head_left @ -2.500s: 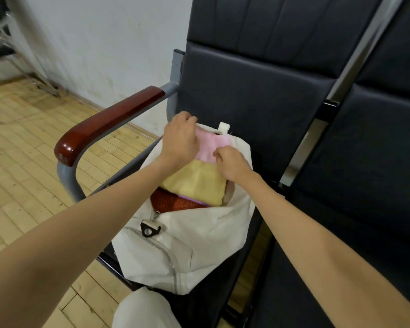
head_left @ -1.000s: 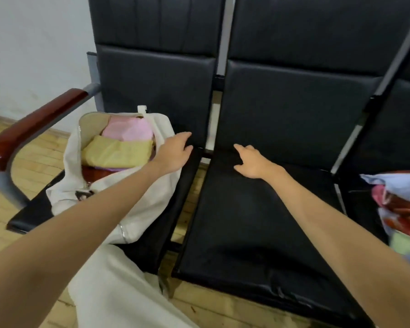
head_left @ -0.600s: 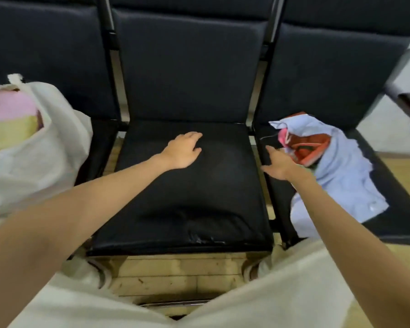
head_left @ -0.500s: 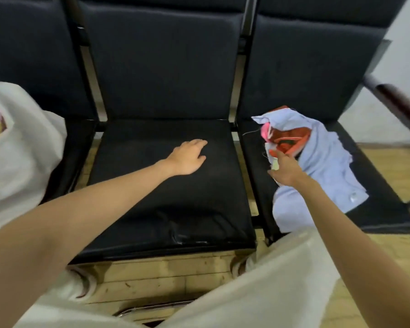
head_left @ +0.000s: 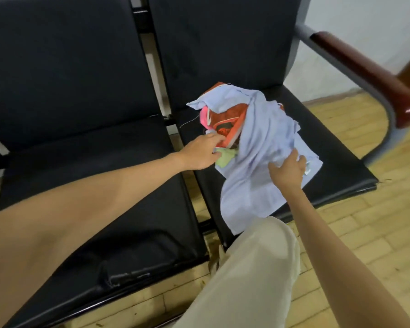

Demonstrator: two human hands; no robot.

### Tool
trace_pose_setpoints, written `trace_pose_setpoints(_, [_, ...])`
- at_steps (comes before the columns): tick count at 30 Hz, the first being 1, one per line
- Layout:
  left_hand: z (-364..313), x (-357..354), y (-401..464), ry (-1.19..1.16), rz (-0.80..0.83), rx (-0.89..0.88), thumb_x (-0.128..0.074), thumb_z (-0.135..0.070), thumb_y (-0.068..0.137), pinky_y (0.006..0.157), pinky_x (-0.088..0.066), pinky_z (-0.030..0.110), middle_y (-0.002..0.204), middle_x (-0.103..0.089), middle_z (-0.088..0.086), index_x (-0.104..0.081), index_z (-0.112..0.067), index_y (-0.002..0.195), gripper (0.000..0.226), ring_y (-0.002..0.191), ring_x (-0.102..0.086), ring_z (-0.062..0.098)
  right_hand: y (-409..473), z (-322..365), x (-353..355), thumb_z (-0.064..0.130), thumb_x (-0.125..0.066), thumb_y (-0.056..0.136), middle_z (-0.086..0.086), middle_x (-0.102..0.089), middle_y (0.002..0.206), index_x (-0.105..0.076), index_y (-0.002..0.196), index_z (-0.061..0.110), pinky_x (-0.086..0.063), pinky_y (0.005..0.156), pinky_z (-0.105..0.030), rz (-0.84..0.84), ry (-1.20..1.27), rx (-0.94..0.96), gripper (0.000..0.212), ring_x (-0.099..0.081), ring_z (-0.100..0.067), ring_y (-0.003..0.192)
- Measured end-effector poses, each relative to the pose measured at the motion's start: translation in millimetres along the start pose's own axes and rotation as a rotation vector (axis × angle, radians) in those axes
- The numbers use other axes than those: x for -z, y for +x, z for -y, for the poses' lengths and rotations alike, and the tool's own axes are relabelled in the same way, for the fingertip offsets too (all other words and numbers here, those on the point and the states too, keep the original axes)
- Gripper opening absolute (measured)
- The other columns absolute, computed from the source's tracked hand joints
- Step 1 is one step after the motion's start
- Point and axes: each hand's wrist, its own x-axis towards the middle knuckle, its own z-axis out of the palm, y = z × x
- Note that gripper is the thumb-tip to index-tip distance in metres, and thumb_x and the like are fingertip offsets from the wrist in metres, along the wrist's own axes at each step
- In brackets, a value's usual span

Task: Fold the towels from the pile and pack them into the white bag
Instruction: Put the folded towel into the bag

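A loose pile of towels (head_left: 251, 147) lies on the right-hand black seat (head_left: 329, 162). A light blue towel (head_left: 253, 185) drapes over the top and hangs past the seat's front edge. Beneath it show an orange-red towel (head_left: 225, 124), a pink one (head_left: 204, 117) and a pale green one (head_left: 225, 159). My left hand (head_left: 199, 153) rests against the pile's left side at the orange and green towels; whether it grips is unclear. My right hand (head_left: 287, 169) is bunched into the light blue towel at the pile's near right. The white bag is out of view.
The middle black seat (head_left: 100, 185) lies under my left forearm. A red-brown armrest (head_left: 365, 74) on a grey tube stands at the right end of the row. My knee in light trousers (head_left: 251, 268) is in front of the seats, over a wooden floor (head_left: 365, 233).
My view swung right from the bag to the pile. Both hands left the packed bag, crossed the middle seat and reached the pile; my right hand took hold of the light blue towel.
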Motion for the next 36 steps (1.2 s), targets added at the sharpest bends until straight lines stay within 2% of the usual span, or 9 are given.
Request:
trace_pose_setpoints(4, [-26.1,-16.0,49.8,-0.036,-0.127,-0.099,-0.058,-0.015,0.090,0.084,-0.036,0.022,0.116,-0.059,0.008,-0.057,-0.007,0.126,0.036,0.105,-0.053,0.020,31.9,-12.7,6.6,0.020,-0.051,0.096,-0.014,-0.011,0.158,-0.020,0.149,0.012,-0.024,0.115,-0.045,-0.095,0.063,0.028,0.062,-0.021,-0.035,0.142])
trace_pose_setpoints(9, [-62.7,-28.5,107.8,-0.052,-0.291,-0.086,-0.059,-0.030,0.093,0.092,-0.044,0.031,0.119,-0.060,0.012,-0.059,-0.006,0.121,0.037,0.107,-0.057,0.025,61.7,-12.0,11.7,0.025,-0.048,0.098,-0.012,-0.028,0.154,-0.026,0.148,0.013,-0.030,0.112,-0.045,-0.153,0.119,-0.011,0.056,-0.030,-0.033,0.139])
trace_pose_setpoints(13, [-80.9,-43.4,135.7,0.120,-0.276,0.085,-0.056,-0.057,0.087,0.102,-0.040,0.037,0.135,-0.048,0.014,-0.047,-0.011,0.131,0.064,0.121,-0.048,0.029,71.5,-13.4,4.6,0.027,-0.050,0.097,-0.019,-0.045,0.136,-0.049,0.129,0.004,-0.043,0.100,-0.042,-0.142,0.073,-0.063,0.039,-0.049,-0.036,0.120])
trace_pose_setpoints(17, [-86.4,-49.2,142.7,0.269,-0.321,0.142,-0.053,-0.038,0.093,0.094,-0.043,0.038,0.129,-0.048,0.014,-0.050,-0.013,0.123,0.039,0.110,-0.051,0.031,70.5,-9.4,2.0,0.014,-0.048,0.097,-0.016,-0.053,0.121,-0.061,0.104,0.001,-0.048,0.087,-0.032,-0.210,0.119,-0.116,0.020,-0.059,-0.031,0.102])
trace_pose_setpoints(23, [-82.6,-28.9,122.6,-0.539,-0.404,0.228,-0.058,-0.022,0.093,0.083,-0.050,0.033,0.095,-0.061,0.004,-0.058,-0.014,0.094,0.009,0.091,-0.058,0.022,43.2,22.5,6.6,0.018,-0.044,0.099,-0.012,-0.054,0.119,-0.054,0.112,0.004,-0.036,0.101,-0.035,-0.426,0.175,-0.110,0.022,-0.049,-0.027,0.113])
trace_pose_setpoints(28, [-75.5,22.5,74.1,-1.300,-0.424,0.366,-0.052,-0.012,0.093,0.087,-0.054,0.043,0.101,-0.063,0.012,-0.056,-0.003,0.116,0.025,0.090,-0.063,0.026,-4.0,46.9,5.8,0.025,-0.037,0.099,-0.014,-0.054,0.103,-0.041,0.123,-0.006,-0.050,0.089,-0.035,-0.423,0.439,0.094,0.039,-0.057,-0.027,0.092])
trace_pose_setpoints(31, [-63.0,54.2,33.9,-1.419,-0.390,0.316,-0.047,-0.010,0.090,0.086,-0.055,0.035,0.102,-0.070,0.010,-0.065,-0.004,0.106,0.024,0.094,-0.067,0.023,-29.5,62.7,6.6,0.013,-0.036,0.100,-0.003,-0.038,0.097,-0.042,0.120,-0.006,-0.034,0.072,-0.024,-0.426,0.535,0.135,0.028,-0.037,-0.017,0.085])
trace_pose_setpoints(34, [-54.6,76.2,-1.2,-1.450,-0.383,0.315,-0.047,-0.015,0.090,0.095,-0.051,0.040,0.113,-0.069,0.012,-0.065,-0.004,0.111,0.030,0.106,-0.065,0.027,-50.2,81.7,0.8,0.015,-0.037,0.102,0.008,-0.042,0.081,-0.043,0.100,0.007,-0.040,0.072,-0.027,-0.509,0.645,0.161,0.009,-0.043,-0.008,0.068])
trace_pose_setpoints(36, [-50.4,86.9,-20.9,-1.455,-0.377,0.307,-0.045,-0.015,0.094,0.090,-0.052,0.037,0.112,-0.069,0.012,-0.064,-0.005,0.110,0.028,0.105,-0.065,0.026,-63.2,90.3,-2.0,0.016,-0.042,0.098,-0.001,-0.050,0.095,-0.046,0.111,0.002,-0.037,0.079,-0.028,-0.450,0.612,0.158,0.019,-0.048,-0.015,0.083])
